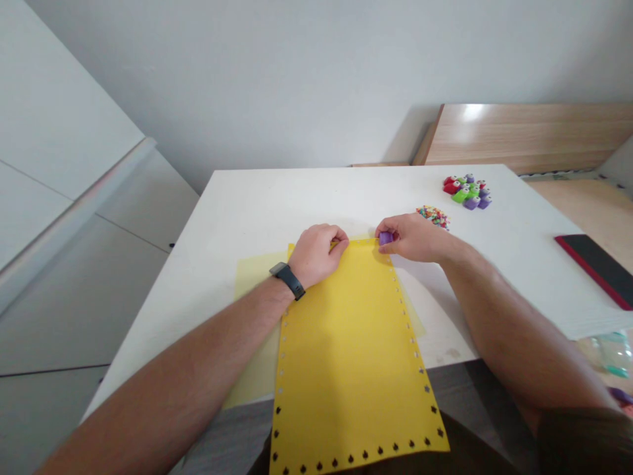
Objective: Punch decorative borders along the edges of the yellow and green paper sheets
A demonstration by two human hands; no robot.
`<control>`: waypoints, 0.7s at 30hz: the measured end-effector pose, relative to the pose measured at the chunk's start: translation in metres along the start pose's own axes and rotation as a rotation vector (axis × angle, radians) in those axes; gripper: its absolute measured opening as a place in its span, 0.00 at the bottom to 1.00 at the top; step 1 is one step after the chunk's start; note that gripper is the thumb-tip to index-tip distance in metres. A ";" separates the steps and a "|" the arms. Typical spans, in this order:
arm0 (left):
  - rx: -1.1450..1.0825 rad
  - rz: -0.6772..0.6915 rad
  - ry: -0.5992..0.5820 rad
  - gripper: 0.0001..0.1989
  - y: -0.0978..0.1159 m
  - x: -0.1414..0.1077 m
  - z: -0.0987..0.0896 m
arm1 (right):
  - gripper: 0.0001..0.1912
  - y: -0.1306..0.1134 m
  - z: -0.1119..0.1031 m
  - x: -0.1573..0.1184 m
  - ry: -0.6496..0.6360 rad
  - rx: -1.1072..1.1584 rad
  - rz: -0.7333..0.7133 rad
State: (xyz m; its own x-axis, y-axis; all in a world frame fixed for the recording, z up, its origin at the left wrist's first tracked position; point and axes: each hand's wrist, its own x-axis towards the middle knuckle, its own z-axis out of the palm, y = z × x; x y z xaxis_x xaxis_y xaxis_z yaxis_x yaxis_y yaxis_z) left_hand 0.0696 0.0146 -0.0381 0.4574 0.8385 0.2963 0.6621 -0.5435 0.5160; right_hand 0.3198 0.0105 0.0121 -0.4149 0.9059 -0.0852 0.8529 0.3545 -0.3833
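Note:
A yellow sheet of card or felt (pixel 351 349) lies on the white table (pixel 306 198), with small punched holes along its side and near edges. A paler, translucent yellow sheet (pixel 252 277) sticks out beneath it. My left hand (pixel 316 254) pinches the sheet's far edge. My right hand (pixel 413 237) grips a small purple craft punch (pixel 386 238) at the sheet's far right corner, and the fingers hide most of it. A black band (pixel 287 280) circles my left wrist.
Several red, green and purple craft punches (pixel 465 192) stand at the table's far right, next to a pile of colourful paper cut-outs (pixel 433 216). A black phone in a red case (pixel 596 270) lies at the right edge. A plastic bottle (pixel 613 353) sits lower, beyond the table.

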 end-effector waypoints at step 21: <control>0.004 -0.009 -0.005 0.08 0.001 0.000 -0.002 | 0.09 -0.004 0.006 0.001 0.037 -0.050 -0.008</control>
State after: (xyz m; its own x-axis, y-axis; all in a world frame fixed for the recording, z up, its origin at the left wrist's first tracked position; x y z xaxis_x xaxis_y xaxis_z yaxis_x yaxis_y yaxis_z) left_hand 0.0693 0.0138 -0.0358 0.4545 0.8430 0.2877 0.6684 -0.5362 0.5154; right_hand 0.3142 0.0091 0.0083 -0.4106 0.9106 -0.0474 0.8646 0.3723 -0.3374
